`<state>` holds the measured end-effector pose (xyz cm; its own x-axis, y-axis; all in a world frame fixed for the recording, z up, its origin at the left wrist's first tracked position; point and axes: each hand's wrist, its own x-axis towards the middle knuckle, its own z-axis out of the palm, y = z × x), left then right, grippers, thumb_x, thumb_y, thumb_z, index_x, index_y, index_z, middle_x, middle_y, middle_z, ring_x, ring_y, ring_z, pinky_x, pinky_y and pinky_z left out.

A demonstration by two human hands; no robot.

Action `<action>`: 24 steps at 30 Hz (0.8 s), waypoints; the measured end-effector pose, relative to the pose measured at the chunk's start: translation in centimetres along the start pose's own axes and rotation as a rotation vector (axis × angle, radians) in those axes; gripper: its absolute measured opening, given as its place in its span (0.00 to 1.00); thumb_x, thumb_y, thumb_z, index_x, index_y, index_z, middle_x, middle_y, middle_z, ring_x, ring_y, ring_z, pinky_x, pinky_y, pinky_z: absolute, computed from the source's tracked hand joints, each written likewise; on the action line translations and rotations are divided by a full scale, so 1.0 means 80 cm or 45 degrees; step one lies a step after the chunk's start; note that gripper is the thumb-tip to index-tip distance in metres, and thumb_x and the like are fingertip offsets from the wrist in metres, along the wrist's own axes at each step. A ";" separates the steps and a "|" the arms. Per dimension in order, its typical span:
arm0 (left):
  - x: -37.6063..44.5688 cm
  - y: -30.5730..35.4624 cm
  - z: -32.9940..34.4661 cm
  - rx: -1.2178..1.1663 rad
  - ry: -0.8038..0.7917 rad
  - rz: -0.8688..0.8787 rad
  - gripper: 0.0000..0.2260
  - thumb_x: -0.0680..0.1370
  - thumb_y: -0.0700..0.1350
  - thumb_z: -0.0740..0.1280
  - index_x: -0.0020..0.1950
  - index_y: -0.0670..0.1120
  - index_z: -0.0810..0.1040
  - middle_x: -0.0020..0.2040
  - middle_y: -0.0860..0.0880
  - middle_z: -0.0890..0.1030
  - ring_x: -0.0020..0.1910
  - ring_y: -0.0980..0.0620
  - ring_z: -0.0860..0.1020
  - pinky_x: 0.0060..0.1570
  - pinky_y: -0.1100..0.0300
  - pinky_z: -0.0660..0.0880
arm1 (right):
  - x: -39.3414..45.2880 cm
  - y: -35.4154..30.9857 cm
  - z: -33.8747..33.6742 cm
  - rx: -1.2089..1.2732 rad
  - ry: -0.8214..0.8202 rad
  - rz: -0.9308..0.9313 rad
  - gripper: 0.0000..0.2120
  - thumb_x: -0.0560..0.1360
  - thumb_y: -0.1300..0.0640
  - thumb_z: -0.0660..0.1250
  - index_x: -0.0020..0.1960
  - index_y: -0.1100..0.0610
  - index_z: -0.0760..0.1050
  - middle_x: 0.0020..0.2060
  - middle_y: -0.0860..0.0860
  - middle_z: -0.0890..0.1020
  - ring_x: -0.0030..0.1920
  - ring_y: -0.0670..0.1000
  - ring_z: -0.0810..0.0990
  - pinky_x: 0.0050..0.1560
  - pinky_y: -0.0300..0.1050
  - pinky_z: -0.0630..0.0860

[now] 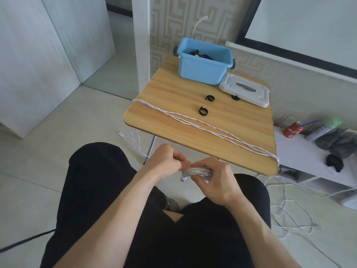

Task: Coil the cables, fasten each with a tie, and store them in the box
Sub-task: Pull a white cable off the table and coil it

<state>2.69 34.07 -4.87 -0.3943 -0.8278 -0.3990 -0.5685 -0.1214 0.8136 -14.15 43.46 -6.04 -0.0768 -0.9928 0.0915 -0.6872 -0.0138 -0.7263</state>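
White cable coil point(197, 170) sits low in the view, just above my lap and in front of the near edge of the tabletop point(173, 105), held between both hands. My left hand point(166, 163) has its fingers curled tight round one end of the bundle, and my right hand point(210, 178) pinches the other end, thumb and fingers closed on the loops; a small white plug hangs just beneath. I judge the winding of this cable to be close to finished, so the thing to do well now is keep the loops even and squeezed together, one hand never letting go, while the other fetches a tie. Beyond the hands, more white cables point(202, 126) lie in a twisted line across the tabletop and spill off both sides to the floor, so I should take care not to drag them. Farther on, three black ties point(203, 111) rest on the wood, one partly tucked by a white lid point(245, 89). Farthest, the blue box point(202, 68) stands at the back of the tabletop, with dark coiled cables already inside it.
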 end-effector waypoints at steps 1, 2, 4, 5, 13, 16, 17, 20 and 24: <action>0.001 0.001 -0.001 0.033 -0.017 -0.020 0.07 0.76 0.48 0.75 0.51 0.46 0.86 0.49 0.51 0.85 0.51 0.54 0.80 0.49 0.61 0.71 | -0.001 -0.001 0.001 -0.013 0.007 -0.051 0.13 0.71 0.60 0.77 0.54 0.51 0.85 0.46 0.41 0.83 0.46 0.41 0.81 0.47 0.28 0.73; 0.001 0.003 -0.001 0.062 -0.029 -0.044 0.07 0.76 0.47 0.74 0.51 0.46 0.86 0.50 0.50 0.84 0.51 0.53 0.80 0.49 0.60 0.71 | -0.002 -0.002 0.003 -0.025 0.017 -0.121 0.13 0.71 0.62 0.77 0.54 0.51 0.85 0.47 0.40 0.84 0.47 0.42 0.82 0.53 0.29 0.74; 0.003 0.007 0.001 0.060 -0.024 -0.105 0.06 0.76 0.46 0.73 0.51 0.45 0.85 0.51 0.48 0.84 0.52 0.51 0.79 0.49 0.60 0.70 | -0.003 -0.002 0.007 -0.045 0.059 -0.226 0.15 0.71 0.65 0.77 0.56 0.53 0.84 0.48 0.38 0.83 0.51 0.39 0.82 0.66 0.31 0.70; 0.006 0.008 0.002 0.033 -0.009 -0.136 0.06 0.76 0.45 0.74 0.50 0.45 0.85 0.51 0.48 0.84 0.52 0.51 0.78 0.49 0.60 0.70 | -0.004 -0.002 0.009 -0.036 0.085 -0.217 0.15 0.71 0.65 0.77 0.55 0.54 0.84 0.48 0.39 0.83 0.54 0.35 0.80 0.66 0.30 0.69; 0.016 0.017 0.008 -0.223 -0.031 -0.217 0.08 0.74 0.39 0.75 0.46 0.50 0.78 0.51 0.48 0.83 0.54 0.49 0.78 0.49 0.59 0.71 | -0.006 0.001 0.010 0.092 0.207 0.002 0.23 0.69 0.65 0.79 0.45 0.44 0.68 0.45 0.49 0.85 0.55 0.39 0.77 0.46 0.34 0.76; 0.014 0.019 0.013 -0.185 -0.015 -0.117 0.07 0.75 0.39 0.74 0.42 0.51 0.81 0.43 0.52 0.82 0.48 0.54 0.79 0.41 0.64 0.71 | -0.005 0.004 0.008 0.108 0.225 0.040 0.21 0.69 0.65 0.79 0.43 0.49 0.68 0.46 0.46 0.86 0.51 0.29 0.78 0.46 0.29 0.75; 0.014 0.019 0.014 -0.159 -0.002 -0.076 0.07 0.75 0.40 0.74 0.40 0.51 0.82 0.42 0.53 0.82 0.46 0.56 0.78 0.40 0.65 0.70 | -0.003 0.005 0.006 0.131 0.231 0.055 0.21 0.69 0.66 0.79 0.43 0.50 0.68 0.46 0.46 0.86 0.51 0.28 0.77 0.47 0.27 0.75; 0.012 0.021 0.017 -0.019 0.038 0.049 0.03 0.77 0.46 0.73 0.44 0.50 0.85 0.43 0.55 0.83 0.44 0.59 0.77 0.38 0.68 0.68 | 0.001 0.008 -0.001 0.194 0.245 0.085 0.21 0.69 0.66 0.79 0.42 0.51 0.68 0.45 0.45 0.86 0.52 0.29 0.78 0.47 0.27 0.74; 0.013 0.036 0.015 0.165 -0.038 0.222 0.14 0.82 0.48 0.64 0.40 0.46 0.83 0.34 0.49 0.82 0.31 0.58 0.78 0.30 0.66 0.68 | 0.013 0.008 -0.011 0.294 0.298 0.105 0.21 0.69 0.68 0.78 0.41 0.52 0.67 0.42 0.46 0.85 0.40 0.43 0.83 0.38 0.36 0.77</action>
<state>-0.21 33.52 -3.39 -0.5145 -0.8135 -0.2711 -0.5775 0.0950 0.8109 -15.28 42.51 -5.81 -0.3071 -0.9380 0.1605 -0.4922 0.0122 -0.8704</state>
